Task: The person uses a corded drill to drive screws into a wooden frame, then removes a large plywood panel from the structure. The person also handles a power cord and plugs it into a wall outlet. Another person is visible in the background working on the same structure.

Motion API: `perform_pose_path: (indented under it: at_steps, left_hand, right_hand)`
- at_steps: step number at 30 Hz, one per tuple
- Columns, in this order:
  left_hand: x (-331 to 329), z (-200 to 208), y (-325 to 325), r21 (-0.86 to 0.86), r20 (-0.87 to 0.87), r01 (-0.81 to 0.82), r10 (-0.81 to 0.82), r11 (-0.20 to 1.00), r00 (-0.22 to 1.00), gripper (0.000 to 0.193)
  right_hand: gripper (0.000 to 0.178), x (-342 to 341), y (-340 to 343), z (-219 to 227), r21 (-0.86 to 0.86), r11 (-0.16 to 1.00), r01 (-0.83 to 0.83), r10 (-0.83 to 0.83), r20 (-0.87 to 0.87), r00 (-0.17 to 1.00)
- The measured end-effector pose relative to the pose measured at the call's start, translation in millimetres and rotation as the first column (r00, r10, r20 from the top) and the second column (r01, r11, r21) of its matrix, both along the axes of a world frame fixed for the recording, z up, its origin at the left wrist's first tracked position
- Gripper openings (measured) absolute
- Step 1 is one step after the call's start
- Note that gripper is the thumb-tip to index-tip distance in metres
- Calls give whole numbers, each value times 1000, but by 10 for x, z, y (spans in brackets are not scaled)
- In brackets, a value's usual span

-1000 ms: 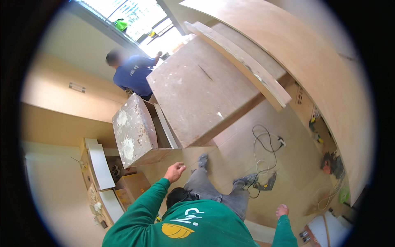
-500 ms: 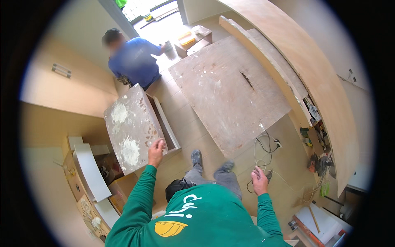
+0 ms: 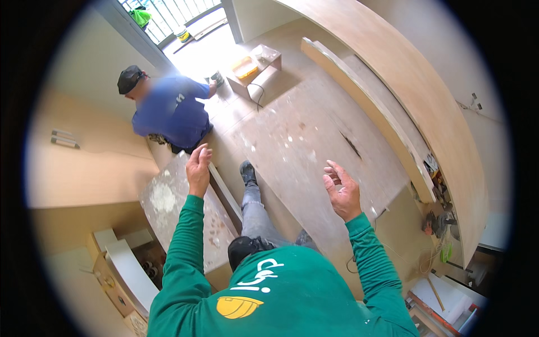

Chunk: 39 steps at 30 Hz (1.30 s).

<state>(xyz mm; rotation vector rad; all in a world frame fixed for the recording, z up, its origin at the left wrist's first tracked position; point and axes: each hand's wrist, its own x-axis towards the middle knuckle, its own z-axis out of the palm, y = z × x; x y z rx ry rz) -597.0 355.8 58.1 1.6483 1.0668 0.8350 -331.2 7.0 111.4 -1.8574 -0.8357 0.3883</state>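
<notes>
A bare room under renovation fills the frame, its tan floor (image 3: 393,224) crossed by cables and edged by long curved plywood sheets (image 3: 426,95) at upper right. Left of centre, a paint-spattered square plywood board (image 3: 185,216) stands tilted on its edge. The left hand (image 3: 199,168) rests on its top corner, fingers curled loosely over the edge rather than clamped. The right hand (image 3: 341,191) hangs open in mid-air at centre right, palm up, touching nothing, above a large stained plywood panel (image 3: 314,151) lying flat. The board looks stiff, heavy and rough-edged, probably best taken along two opposite edges. A person in a blue shirt (image 3: 168,112) crouches at upper left.
</notes>
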Motion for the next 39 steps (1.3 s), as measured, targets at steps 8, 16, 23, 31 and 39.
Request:
perform_pose_path:
  at_steps: [8,16,23,31,39]
  left_hand:
    - [2103,-1418,2201,-135,-157,375,-393,917,906,35]
    - [3480,-2812,2561,-447,-148,563,-678,695,720,34]
    - [3388,-4509,2002,-540,-320,817,-947,204,25,51]
    - [3183,-4646,1876,-580,-458,772,-887,258,-47,79]
    - [2399,-5279,2360,-716,-430,692,-840,95,-330,34]
  right_hand:
    - [45,1062,2685,-742,-100,989,107,-55,422,905]
    - [49,1686,3570,-1615,-436,862,258,40,566,823]
    - [48,1701,3696,-1591,-548,807,221,96,490,866]
    - [43,1739,3636,-1596,-624,750,220,122,457,881]
    - [39,1741,3627,-1619,-619,757,208,166,491,855]
